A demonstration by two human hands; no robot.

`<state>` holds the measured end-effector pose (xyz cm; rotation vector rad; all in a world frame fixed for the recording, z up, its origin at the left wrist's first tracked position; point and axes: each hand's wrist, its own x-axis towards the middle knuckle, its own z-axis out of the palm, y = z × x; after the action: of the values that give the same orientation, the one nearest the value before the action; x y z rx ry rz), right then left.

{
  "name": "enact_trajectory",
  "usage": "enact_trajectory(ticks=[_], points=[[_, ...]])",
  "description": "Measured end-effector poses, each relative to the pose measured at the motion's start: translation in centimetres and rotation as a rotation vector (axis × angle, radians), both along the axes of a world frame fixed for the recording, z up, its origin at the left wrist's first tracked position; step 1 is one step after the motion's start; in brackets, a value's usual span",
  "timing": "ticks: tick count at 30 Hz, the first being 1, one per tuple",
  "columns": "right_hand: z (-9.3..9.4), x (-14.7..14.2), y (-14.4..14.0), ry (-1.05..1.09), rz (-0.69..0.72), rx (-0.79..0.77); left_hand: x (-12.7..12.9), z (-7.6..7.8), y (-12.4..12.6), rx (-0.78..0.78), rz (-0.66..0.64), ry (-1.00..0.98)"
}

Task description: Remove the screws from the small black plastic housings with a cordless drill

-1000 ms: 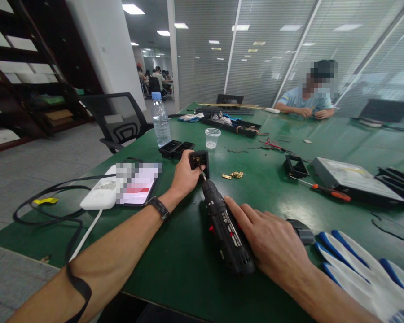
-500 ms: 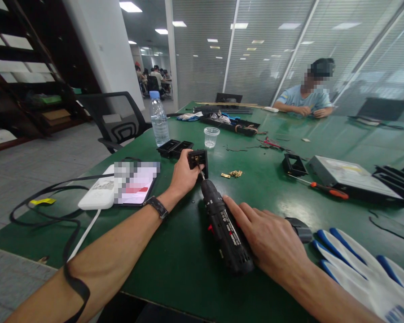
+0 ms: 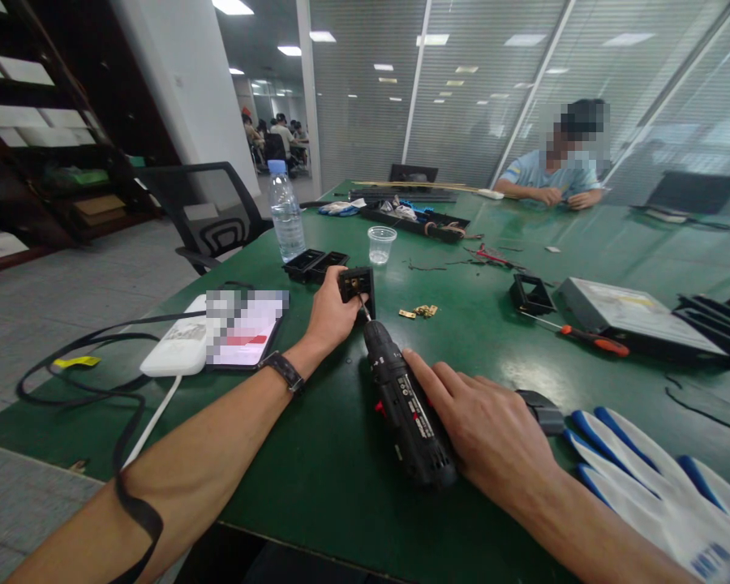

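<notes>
Left hand (image 3: 332,318) extended across green table (image 3: 316,478), forearm angled up from lower left, watch at wrist; fingers curled, clamping small black socket box (image 3: 358,285) upright at fingertips. Right hand (image 3: 492,434) wrapped over body of black cordless drill (image 3: 405,410), index finger stretched straight along casing, other fingers closed round grip. Drill bit meets box just beside left thumb. Brass screws (image 3: 421,311) lie loose right of box.
</notes>
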<state>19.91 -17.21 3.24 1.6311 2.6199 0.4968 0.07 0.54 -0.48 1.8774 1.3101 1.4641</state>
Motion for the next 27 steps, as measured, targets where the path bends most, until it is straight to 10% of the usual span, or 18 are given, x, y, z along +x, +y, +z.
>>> enact_trajectory(ticks=[27], points=[[0.13,0.06,0.11,0.015,0.0,-0.037,0.1,0.2,-0.18,0.033,0.021,0.023]])
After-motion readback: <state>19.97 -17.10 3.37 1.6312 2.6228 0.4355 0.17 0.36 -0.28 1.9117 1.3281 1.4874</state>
